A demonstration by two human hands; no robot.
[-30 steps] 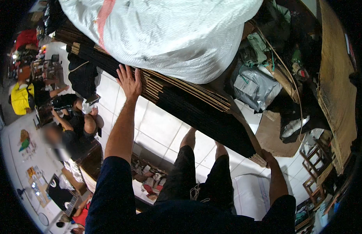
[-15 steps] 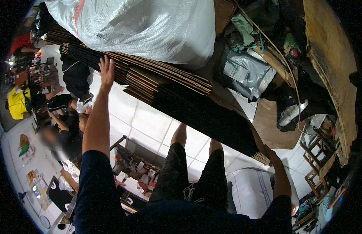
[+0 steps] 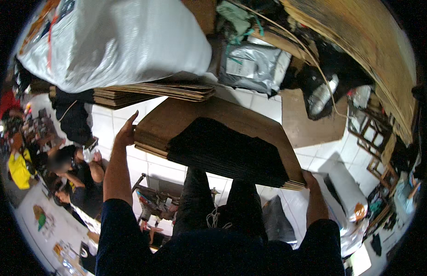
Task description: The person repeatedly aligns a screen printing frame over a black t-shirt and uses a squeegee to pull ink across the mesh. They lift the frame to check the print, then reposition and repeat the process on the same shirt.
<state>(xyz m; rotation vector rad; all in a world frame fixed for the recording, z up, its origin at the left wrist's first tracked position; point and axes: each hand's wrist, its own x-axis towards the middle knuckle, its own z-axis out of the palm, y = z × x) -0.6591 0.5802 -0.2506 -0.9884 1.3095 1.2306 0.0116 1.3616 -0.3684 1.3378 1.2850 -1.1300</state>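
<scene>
A stack of brown boards with a broad black, ridged part [image 3: 222, 152] spans the middle of the view, held before my legs. My left hand [image 3: 127, 129] is at its left end, fingers upright against the edge. My right hand [image 3: 309, 180] is closed on its right end, partly hidden by the boards. Beyond them another layered stack of brown boards [image 3: 149, 93] lies under a large white woven sack [image 3: 116, 41] with a red stripe.
Co-workers [image 3: 84, 184] sit at the left. A grey plastic package [image 3: 255, 69] and scrap lie behind, a leaning board [image 3: 370, 46] at right, wooden frames [image 3: 374, 142] beside it. A flat brown sheet [image 3: 310, 115] lies on the tiled floor. Sacks [image 3: 337, 193] stand at lower right.
The held boards have come away from the stack under the sack, toward me, and are now separated from it. My left hand has moved from the top edge to their left end.
</scene>
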